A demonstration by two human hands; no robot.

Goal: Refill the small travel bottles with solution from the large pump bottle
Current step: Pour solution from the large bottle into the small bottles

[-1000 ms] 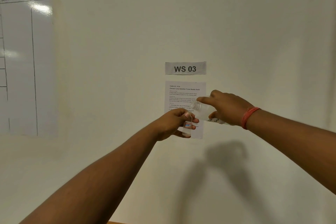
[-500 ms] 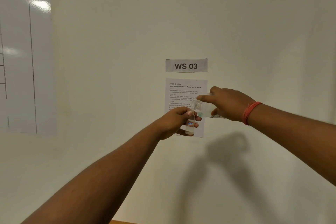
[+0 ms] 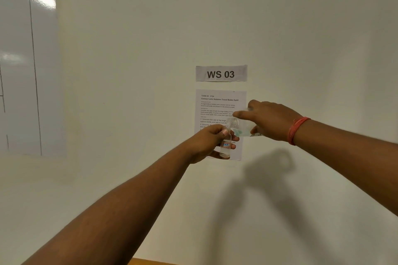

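Both of your hands have crept slightly to the right against the paper behind them since a second ago, and the large bottle has tipped a little further, its mouth closing in on the small one. That puts you, by the look of it, at the start of the pour itself.

Nearest to you, a thin strip of table [image 3: 148, 262] shows at the bottom edge, between your forearms. Farther out, your left hand [image 3: 210, 142] is wrapped round the small travel bottle [image 3: 226, 146], thumb and fingers curled on its body, holding it roughly upright with its open neck at the top. It looks clear, with a small red and blue label; whether any liquid is in it yet is too hard to tell.

Just beyond and to the right, your right hand [image 3: 270, 121] grips the large bottle [image 3: 241, 126], tipped on its side so the ribbed neck points left and sits right above the small bottle's mouth, touching or nearly so. No stream is visible.

Keep the two mouths lined up and tilt slowly, since the narrow neck could easily overflow or be missed.

Behind your hands, an instruction sheet [image 3: 217, 105] hangs on the wall under a sign [image 3: 221, 73] reading WS 03. A whiteboard [image 3: 28, 66] sits far left.
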